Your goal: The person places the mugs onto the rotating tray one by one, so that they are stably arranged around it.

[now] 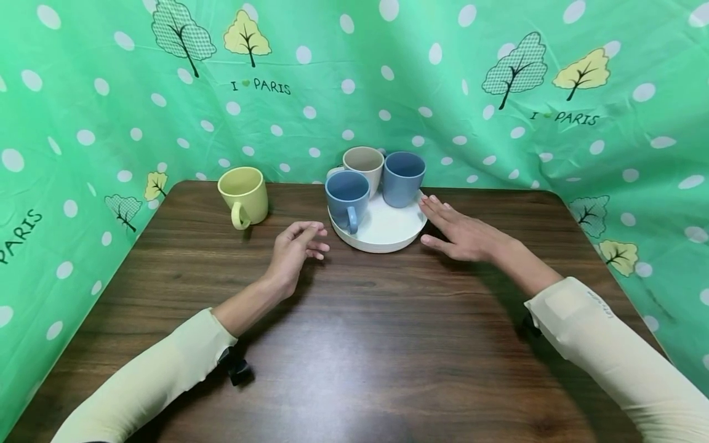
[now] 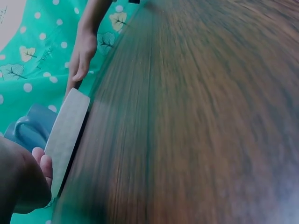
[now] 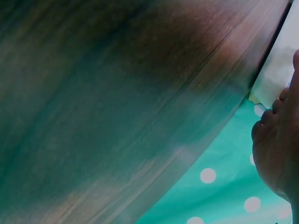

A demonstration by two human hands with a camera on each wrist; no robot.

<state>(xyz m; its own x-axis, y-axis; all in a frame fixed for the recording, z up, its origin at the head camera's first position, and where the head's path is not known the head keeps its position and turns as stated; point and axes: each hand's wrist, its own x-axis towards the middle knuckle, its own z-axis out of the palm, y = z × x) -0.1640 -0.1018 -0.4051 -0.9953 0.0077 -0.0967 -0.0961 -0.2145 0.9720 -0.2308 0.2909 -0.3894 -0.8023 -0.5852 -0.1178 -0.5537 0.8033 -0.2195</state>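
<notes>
Near the back of the table stands a round white tray (image 1: 382, 237) with a low rim. It carries a front blue mug (image 1: 340, 200), a beige mug (image 1: 364, 161) and a second blue mug (image 1: 400, 184), all upright. My left hand (image 1: 289, 255) is just left of the tray, its fingers loosely bent with nothing held; whether it touches the rim I cannot tell. On the other side, my right hand (image 1: 462, 235) has straight fingers at the tray's right rim. The left wrist view shows the tray's side wall (image 2: 70, 130) close to the left fingers.
A yellow mug (image 1: 246, 194) stands upright on the dark wooden table (image 1: 354, 344), left of the tray, its handle toward me. Behind the table hangs a green dotted curtain (image 1: 343, 55), close to the back edge.
</notes>
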